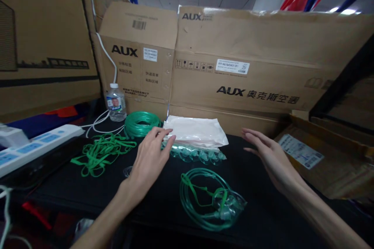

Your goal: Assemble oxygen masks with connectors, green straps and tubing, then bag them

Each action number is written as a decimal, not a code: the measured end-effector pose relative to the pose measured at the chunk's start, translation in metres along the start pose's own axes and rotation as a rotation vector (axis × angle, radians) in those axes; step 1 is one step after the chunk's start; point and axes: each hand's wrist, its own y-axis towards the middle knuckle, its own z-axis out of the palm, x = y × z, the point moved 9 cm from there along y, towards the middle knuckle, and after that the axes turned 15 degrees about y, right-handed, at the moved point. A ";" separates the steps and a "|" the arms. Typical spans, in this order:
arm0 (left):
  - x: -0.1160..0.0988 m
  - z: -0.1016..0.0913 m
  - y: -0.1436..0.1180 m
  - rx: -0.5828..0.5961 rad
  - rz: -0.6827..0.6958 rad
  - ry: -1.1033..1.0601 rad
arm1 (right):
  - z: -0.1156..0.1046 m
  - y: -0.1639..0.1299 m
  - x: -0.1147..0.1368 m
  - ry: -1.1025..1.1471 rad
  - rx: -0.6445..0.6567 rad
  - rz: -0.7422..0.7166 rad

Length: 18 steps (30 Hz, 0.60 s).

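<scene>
My left hand (152, 153) is open, its fingertips by the left edge of a stack of white plastic packages (194, 130); whether they touch cannot be made out. Out to the right, my right hand (264, 148) hovers open with nothing in it. Just in front of the stack lies a row of clear green-tinted mask pieces (198, 153). Nearer to me rests a coil of green tubing (184, 198) with a transparent mask (230, 208) and a green strap. Left of my left hand are a heap of green elastic straps (102, 153) and a thick coil of green tubing (142, 122).
AUX cardboard (248, 46) walls the back. A water bottle (116, 103) stands at the back left, near white cables. A white power strip (41, 146) lies at the left edge, and an open cardboard box (336, 151) sits at the right.
</scene>
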 end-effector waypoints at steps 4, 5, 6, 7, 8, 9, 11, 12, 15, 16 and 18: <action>-0.030 0.033 0.038 0.185 0.192 0.136 | 0.040 0.022 0.003 -0.405 0.341 -0.293; -0.038 0.046 0.047 0.239 0.235 0.155 | 0.052 0.031 -0.002 -0.435 0.384 -0.324; -0.044 0.059 0.056 0.284 0.264 0.169 | 0.066 0.041 -0.009 -0.462 0.426 -0.340; -0.046 0.072 0.066 0.332 0.280 0.185 | 0.079 0.052 -0.016 -0.491 0.455 -0.348; -0.046 0.087 0.075 0.387 0.288 0.207 | 0.092 0.062 -0.024 -0.526 0.483 -0.347; -0.044 0.102 0.083 0.449 0.294 0.230 | 0.105 0.071 -0.032 -0.563 0.514 -0.338; -0.033 0.130 0.097 0.586 0.310 0.278 | 0.129 0.085 -0.051 -0.646 0.585 -0.294; -0.026 0.142 0.101 0.650 0.319 0.302 | 0.138 0.090 -0.061 -0.688 0.622 -0.266; -0.002 0.168 0.108 0.808 0.345 0.361 | 0.153 0.095 -0.091 -0.803 0.732 -0.184; 0.006 0.174 0.109 0.849 0.352 0.372 | 0.155 0.094 -0.100 -0.835 0.766 -0.160; 0.020 0.183 0.110 0.913 0.361 0.386 | 0.153 0.092 -0.117 -0.884 0.829 -0.119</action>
